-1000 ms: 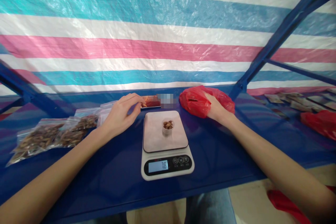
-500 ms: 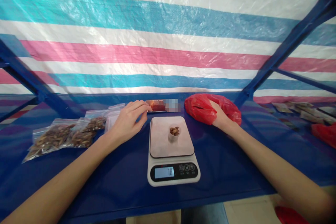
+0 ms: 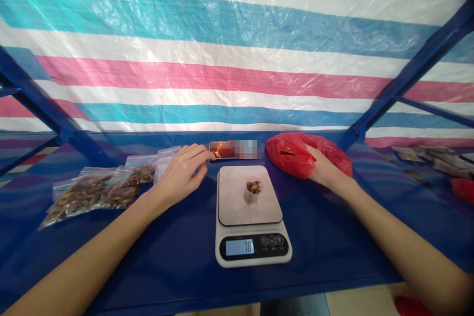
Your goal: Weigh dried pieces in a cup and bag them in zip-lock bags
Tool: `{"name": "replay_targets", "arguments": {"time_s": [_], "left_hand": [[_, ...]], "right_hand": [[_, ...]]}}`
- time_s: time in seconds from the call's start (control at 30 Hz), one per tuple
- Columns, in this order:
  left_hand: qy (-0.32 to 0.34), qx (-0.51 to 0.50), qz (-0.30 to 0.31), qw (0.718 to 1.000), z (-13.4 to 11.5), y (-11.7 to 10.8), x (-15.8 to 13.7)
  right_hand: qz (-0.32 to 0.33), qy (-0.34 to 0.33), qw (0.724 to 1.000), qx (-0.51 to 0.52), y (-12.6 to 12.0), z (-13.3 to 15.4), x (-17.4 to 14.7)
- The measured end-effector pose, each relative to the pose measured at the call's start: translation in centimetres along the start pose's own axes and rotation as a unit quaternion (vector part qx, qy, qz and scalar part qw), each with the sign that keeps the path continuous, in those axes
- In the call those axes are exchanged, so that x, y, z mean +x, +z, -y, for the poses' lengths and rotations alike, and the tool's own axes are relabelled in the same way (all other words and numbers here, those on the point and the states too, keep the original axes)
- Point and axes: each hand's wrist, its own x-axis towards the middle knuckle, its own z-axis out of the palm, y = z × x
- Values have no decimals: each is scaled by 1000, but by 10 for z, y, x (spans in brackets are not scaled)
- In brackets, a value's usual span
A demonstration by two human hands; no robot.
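My left hand (image 3: 187, 170) is open, its fingers loosely bent and a fingertip at the left end of a phone (image 3: 222, 150) that lies on its side with a lit picture. Inside a red plastic bag (image 3: 291, 154) is my right hand (image 3: 321, 168), its fingers hidden by the plastic. Between my arms stands a white kitchen scale (image 3: 255, 254), its display reading 7.8. On the scale's plate sits a small clear cup (image 3: 252, 196) heaped with brown, nut-like or seed-like pieces (image 3: 254, 187).
Zip bags of brown pieces (image 3: 83, 190) lie on the blue table (image 3: 166, 252) at the left, beside flat clear zip bags (image 3: 163, 160). Blue metal frame bars (image 3: 388, 86) rise on both sides. A striped plastic sheet (image 3: 222, 76) hangs behind. Further packets (image 3: 437, 155) lie at far right.
The view has turned slightly left, so the scale and bags appear further right. The phone's picture differs. Both hands stay nearly in place, and the scale's reading is the same.
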Motion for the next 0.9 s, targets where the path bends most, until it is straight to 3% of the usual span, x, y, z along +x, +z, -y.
{"name": "replay_targets", "arguments": {"time_s": [0.2,0.4,0.9], "left_hand": [[-3,-3,11,1000,-2,-2,0],[-23,-39,6,999,-12,-2,2],[-63,-75,-28,995,-21,0,5]], "right_hand": [[-8,28,997,73,2,-6,-1],[36,10,990,138,2,11,-1],[22,15,989,147,-4,12,-3]]}}
